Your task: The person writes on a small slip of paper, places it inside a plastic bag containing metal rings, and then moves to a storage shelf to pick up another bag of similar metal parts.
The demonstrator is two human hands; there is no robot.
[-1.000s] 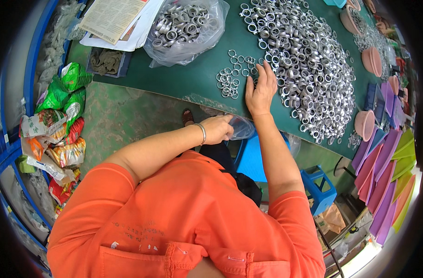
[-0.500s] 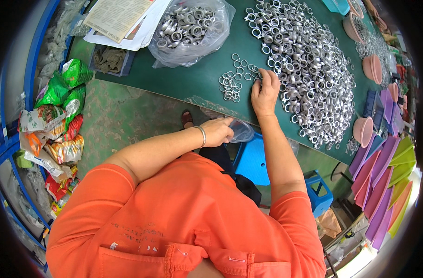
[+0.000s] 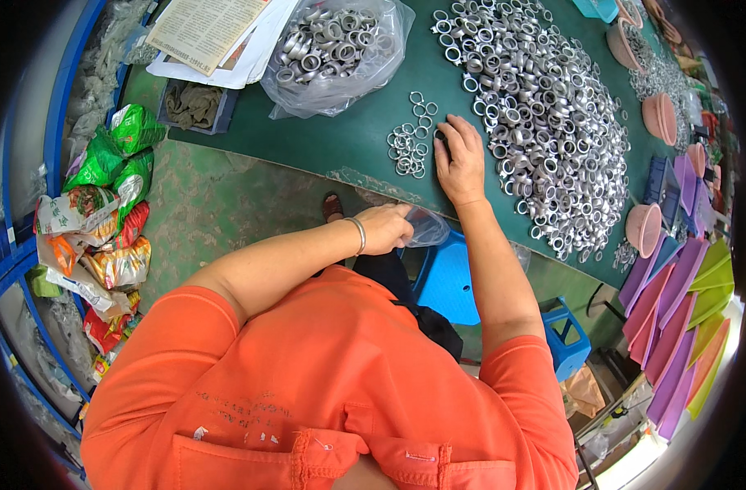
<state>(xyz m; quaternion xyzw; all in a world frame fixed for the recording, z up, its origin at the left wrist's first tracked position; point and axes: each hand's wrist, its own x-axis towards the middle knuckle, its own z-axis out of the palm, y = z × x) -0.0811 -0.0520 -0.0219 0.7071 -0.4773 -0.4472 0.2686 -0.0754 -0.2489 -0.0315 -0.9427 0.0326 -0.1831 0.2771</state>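
Note:
My right hand (image 3: 461, 163) rests on the green table, palm down, its fingers bent and close together. At its fingertips part of a metal ring shows; any others beneath are hidden. Just left of it lies a small group of silvery metal rings (image 3: 406, 150), with a few more strung out above. To its right spreads a large heap of the same rings (image 3: 552, 131). Below the table's near edge, my left hand (image 3: 384, 229) is closed on a clear plastic bag (image 3: 428, 228), which hangs with its mouth by the edge.
Beyond lies a clear bag full of larger rings (image 3: 332, 49), beside papers (image 3: 206, 37) and a grey box holding a cloth (image 3: 195, 106). Pink baskets (image 3: 642, 229) line the right. A blue stool (image 3: 450, 282) stands under the table edge, and colourful bins (image 3: 675, 318) stand farther right.
My right hand has slid left, away from the large heap and toward the small group of rings, covering loose rings between them. My left hand and the bag stay in place.

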